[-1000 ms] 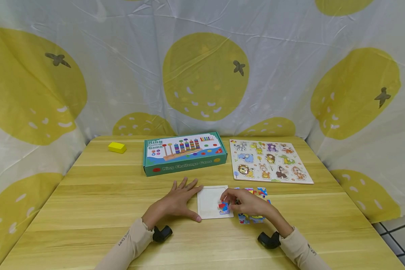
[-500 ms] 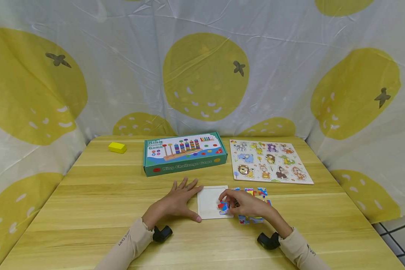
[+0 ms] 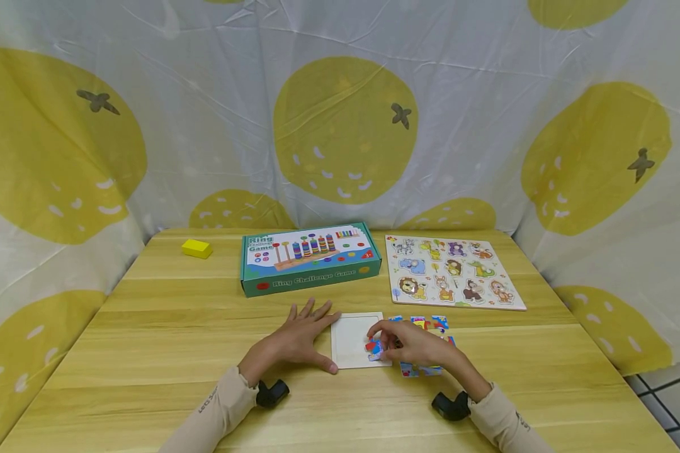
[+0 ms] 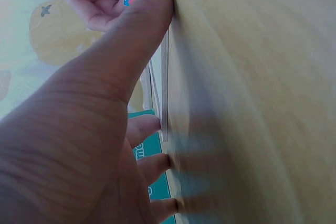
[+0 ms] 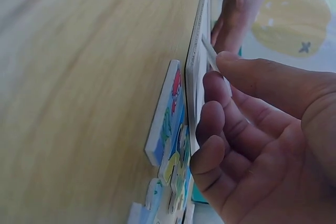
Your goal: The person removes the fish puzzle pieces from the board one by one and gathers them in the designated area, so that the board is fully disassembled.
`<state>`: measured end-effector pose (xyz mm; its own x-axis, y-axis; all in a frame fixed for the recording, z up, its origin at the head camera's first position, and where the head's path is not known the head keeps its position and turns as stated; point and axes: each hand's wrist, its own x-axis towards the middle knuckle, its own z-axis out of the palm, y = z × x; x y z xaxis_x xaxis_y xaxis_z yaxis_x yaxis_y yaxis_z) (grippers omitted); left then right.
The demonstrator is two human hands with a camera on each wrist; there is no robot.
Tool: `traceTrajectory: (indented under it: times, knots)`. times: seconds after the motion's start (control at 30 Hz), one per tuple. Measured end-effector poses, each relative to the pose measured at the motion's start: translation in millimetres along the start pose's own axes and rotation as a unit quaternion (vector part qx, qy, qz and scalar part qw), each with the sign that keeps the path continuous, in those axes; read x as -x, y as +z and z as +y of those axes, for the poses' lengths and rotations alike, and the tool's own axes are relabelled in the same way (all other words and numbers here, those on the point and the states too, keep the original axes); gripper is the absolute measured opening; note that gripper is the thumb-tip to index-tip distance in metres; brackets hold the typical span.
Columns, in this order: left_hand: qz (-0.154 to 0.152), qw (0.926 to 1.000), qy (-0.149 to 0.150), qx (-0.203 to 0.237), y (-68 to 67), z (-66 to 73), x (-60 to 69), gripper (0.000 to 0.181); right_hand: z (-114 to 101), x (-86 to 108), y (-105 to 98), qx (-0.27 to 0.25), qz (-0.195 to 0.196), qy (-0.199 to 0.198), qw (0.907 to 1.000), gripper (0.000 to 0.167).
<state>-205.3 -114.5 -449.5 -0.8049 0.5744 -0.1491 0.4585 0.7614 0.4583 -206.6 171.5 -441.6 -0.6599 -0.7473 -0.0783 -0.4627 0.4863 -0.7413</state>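
Observation:
A square white puzzle tray (image 3: 348, 340) lies flat near the middle of the table. Spread out at its left side, my left hand (image 3: 297, 336) rests with fingertips on the table and against the tray's edge. Over the tray's right part, my right hand (image 3: 416, 341) pinches a red and blue jigsaw piece (image 3: 374, 350) between thumb and fingers. That jigsaw piece (image 5: 211, 55) is tilted, seen edge-on in the right wrist view, its lower end near the tray's surface. Several colourful loose jigsaw pieces (image 3: 410, 370) lie right of the tray, partly hidden under my right hand.
Behind the tray stands a green Ring Challenge Game box (image 3: 311, 259). A white animal puzzle board (image 3: 454, 274) lies at the back right, and a yellow block (image 3: 196, 248) at the back left. A fruit-patterned cloth (image 3: 340, 126) hangs behind the wooden table (image 3: 164, 340).
My right hand has shifted very slightly left, and the jigsaw piece in it has turned a little. The left hand and the tray have stayed in place.

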Motion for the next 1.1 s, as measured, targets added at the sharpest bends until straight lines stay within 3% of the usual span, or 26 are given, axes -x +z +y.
traceTrajectory:
  times: [0.6,1.1]
  knots:
    - [-0.001,1.0000,0.003,0.005,-0.8,0.9,1.1,0.106,6,16.9,-7,-0.003,0.032,0.009,0.9994,0.030]
    - [-0.003,0.9999,0.004,0.015,-1.7,1.5,2.3,0.106,17,40.1,-16,-0.041,0.026,0.011,0.9987,0.028]
